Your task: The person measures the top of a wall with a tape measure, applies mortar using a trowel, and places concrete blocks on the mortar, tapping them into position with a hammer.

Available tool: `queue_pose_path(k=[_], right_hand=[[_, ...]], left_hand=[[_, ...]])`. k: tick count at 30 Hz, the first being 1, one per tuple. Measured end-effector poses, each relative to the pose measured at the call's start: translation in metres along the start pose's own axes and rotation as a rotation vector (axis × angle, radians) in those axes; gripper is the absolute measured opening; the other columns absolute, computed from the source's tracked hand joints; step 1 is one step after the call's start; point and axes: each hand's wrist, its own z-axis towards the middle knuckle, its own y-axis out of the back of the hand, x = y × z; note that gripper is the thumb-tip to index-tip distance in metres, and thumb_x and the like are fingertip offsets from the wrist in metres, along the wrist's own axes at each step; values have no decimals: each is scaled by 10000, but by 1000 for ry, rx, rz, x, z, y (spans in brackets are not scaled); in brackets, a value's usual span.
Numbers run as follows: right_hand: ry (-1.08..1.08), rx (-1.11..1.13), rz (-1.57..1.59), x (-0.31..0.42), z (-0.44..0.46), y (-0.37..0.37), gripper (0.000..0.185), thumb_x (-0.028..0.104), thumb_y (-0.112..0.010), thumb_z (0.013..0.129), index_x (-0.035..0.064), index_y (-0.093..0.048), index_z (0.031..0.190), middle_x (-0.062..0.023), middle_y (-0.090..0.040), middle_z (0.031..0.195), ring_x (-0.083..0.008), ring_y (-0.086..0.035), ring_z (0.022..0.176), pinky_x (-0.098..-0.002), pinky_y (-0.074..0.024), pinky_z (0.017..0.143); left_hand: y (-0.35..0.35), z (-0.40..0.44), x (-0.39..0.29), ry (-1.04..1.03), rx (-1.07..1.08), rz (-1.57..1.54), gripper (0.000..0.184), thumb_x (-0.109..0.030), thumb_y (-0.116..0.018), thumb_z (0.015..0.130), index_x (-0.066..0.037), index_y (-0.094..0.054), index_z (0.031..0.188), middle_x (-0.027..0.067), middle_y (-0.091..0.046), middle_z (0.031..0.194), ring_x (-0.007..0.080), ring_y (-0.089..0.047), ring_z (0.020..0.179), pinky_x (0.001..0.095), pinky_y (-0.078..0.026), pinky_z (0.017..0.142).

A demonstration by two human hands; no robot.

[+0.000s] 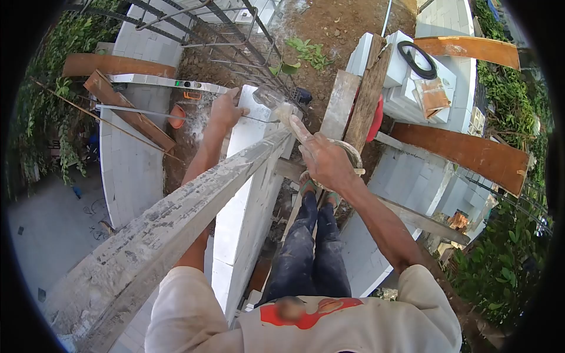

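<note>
My right hand [325,157] is closed round the handle of a trowel, its index finger stretched toward the blade. The grey blade [269,97] lies at the end of a white block wall [238,194]. At the wall's left edge is my left hand [225,110], thumb and fingers apart, touching the top near a joint between blocks. Nothing shows in its grip. A mortar-smeared wooden beam [176,226] runs diagonally from the lower left toward the trowel and crosses over my left forearm.
Steel rebar [235,44] stands just beyond the wall end. A level [170,82] lies left of my left hand. Wooden planks [368,94] and stacked white blocks [412,97] with a black coil [417,59] are at the right. My feet stand on narrow boards.
</note>
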Motion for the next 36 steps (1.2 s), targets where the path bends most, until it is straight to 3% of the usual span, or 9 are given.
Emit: queue_pose_path(k=[2, 6, 8, 10, 21, 30, 33, 35, 36], right_hand=[[13, 49, 36, 13, 11, 9, 935, 110, -660, 955, 324, -188, 1734, -307, -646, 1121, -473, -722, 807, -539, -613, 705], [-37, 254, -137, 19, 34, 11, 987, 66, -645, 940, 367, -147, 1737, -284, -640, 1078, -454, -729, 753, -526, -615, 657], [-63, 364, -301, 23, 43, 14, 914, 110, -615, 999, 358, -136, 1737, -210, -603, 1008, -420, -668, 715, -530, -583, 648], [-23, 322, -250, 22, 38, 14, 915, 107, -610, 1001, 362, -130, 1737, -212, -601, 1000, -421, -669, 707, -535, -580, 638], [2, 318, -214, 16, 42, 20, 950, 84, -598, 992, 361, -81, 1740, -221, -615, 1003, -420, -700, 727, -532, -585, 630], [-57, 371, -284, 3, 33, 15, 1025, 41, -648, 910, 388, -143, 1731, -255, -641, 1043, -452, -732, 752, -519, -603, 616], [-36, 228, -231, -4, 14, 2, 991, 75, -660, 920, 287, -143, 1739, -281, -659, 1077, -433, -737, 760, -536, -607, 650], [-139, -19, 117, -10, -28, -5, 842, 150, -678, 936, 156, -298, 1687, -312, -705, 1100, -450, -739, 825, -531, -601, 725], [-150, -16, 114, -16, -50, -10, 842, 150, -678, 936, 156, -298, 1687, -312, -705, 1100, -450, -739, 825, -531, -601, 725]], left_hand=[[-1, 0, -1, 55, -17, 4, 802, -136, -937, 755, -85, -619, 1489, 212, -766, 1252, 352, -752, 1146, 431, -589, 985], [-3, 3, 5, 16, -24, 128, 518, -158, -887, 787, -84, -757, 1282, 224, -785, 1116, 379, -762, 1057, 442, -596, 951], [-5, 7, 10, 16, -24, 121, 408, -162, -864, 800, -88, -800, 1195, 234, -785, 1069, 394, -761, 1030, 448, -597, 942], [-10, 8, 20, -90, -72, 202, 298, -152, -823, 811, -104, -828, 1105, 250, -777, 1018, 414, -755, 1018, 463, -595, 935], [-9, 7, 13, -36, -65, 181, 314, -175, -841, 821, -113, -830, 1129, 248, -779, 1021, 416, -758, 1002, 474, -593, 930], [-9, -2, 9, -6, 0, 129, 389, -205, -872, 815, -96, -809, 1184, 222, -791, 1036, 392, -764, 1012, 460, -591, 925], [-2, -2, 5, -16, -1, 124, 407, -202, -869, 822, -78, -797, 1203, 209, -800, 1041, 374, -771, 1009, 444, -593, 910], [-3, -1, 7, -33, -6, 136, 415, -201, -866, 827, -73, -790, 1215, 201, -804, 1053, 362, -776, 1007, 436, -593, 902], [-2, -2, 8, -9, 11, 75, 433, -204, -865, 830, -73, -782, 1234, 198, -804, 1072, 355, -778, 1008, 429, -593, 904]])
